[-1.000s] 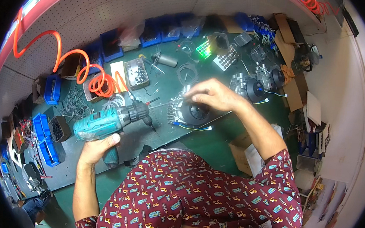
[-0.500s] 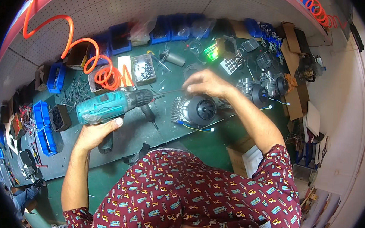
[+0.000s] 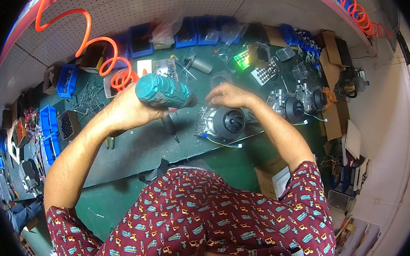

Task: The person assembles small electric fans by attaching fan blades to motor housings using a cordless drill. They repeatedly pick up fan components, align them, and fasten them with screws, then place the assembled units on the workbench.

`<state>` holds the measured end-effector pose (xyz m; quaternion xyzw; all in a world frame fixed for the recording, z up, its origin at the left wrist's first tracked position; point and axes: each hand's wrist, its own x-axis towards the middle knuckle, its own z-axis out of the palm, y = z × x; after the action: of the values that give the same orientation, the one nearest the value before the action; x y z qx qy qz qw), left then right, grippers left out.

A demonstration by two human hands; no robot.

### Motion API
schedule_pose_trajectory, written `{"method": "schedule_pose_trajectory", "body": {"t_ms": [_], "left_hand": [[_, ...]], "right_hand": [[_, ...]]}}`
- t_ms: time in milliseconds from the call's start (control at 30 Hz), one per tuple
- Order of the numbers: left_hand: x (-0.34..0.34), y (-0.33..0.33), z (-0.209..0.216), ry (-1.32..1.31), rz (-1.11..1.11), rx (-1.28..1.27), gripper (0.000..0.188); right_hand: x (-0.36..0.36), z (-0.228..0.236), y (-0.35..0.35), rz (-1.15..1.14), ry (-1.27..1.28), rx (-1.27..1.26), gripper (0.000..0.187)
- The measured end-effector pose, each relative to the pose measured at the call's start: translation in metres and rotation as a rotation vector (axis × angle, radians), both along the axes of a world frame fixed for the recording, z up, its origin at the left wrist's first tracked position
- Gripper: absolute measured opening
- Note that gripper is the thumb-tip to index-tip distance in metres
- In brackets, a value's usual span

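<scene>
My left hand (image 3: 131, 111) is wrapped round the grip of a teal cordless drill (image 3: 162, 91), whose chuck points right. My right hand (image 3: 229, 96) is closed, its fingertips just beyond the chuck; what they pinch is too small to make out. Directly below the right hand sits a silver metal motor unit (image 3: 211, 121) with a black round fan and a thin wire lead. A black-handled screwdriver (image 3: 169, 125) lies on the bench under the drill.
Two similar motor units (image 3: 284, 105) stand to the right. Blue bins (image 3: 186, 34) line the back, and loose long screws (image 3: 91, 95) lie at the left. An orange coiled air hose (image 3: 108, 41) hangs down at the left. A cardboard box (image 3: 271, 176) is below the bench edge.
My left hand has raised the drill and moved it right, turning its rear end up toward me. My right hand has barely moved, its fingers curling in a little more.
</scene>
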<state>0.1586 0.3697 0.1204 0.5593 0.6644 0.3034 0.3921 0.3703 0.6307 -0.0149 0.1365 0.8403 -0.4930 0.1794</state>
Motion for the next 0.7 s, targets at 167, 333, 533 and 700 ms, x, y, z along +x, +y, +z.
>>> {"method": "schedule_pose_trajectory", "body": {"t_ms": [167, 333, 533, 700], "left_hand": [[0.003, 0.029, 0.028, 0.311, -0.125, -0.076, 0.045], [0.028, 0.096, 0.051, 0.638, -0.375, -0.188, 0.046], [0.057, 0.120, 0.068, 0.697, -0.473, -0.200, 0.036], [0.063, 0.125, 0.073, 0.785, -0.483, -0.282, 0.035]], "right_hand": [[0.007, 0.002, 0.003, -0.432, 0.049, -0.060, 0.034], [0.061, -0.094, 0.010, -0.791, 0.078, -0.571, 0.056], [0.050, -0.114, 0.002, -0.743, -0.101, -0.793, 0.049], [0.049, -0.114, -0.001, -0.705, -0.120, -0.760, 0.050]]}}
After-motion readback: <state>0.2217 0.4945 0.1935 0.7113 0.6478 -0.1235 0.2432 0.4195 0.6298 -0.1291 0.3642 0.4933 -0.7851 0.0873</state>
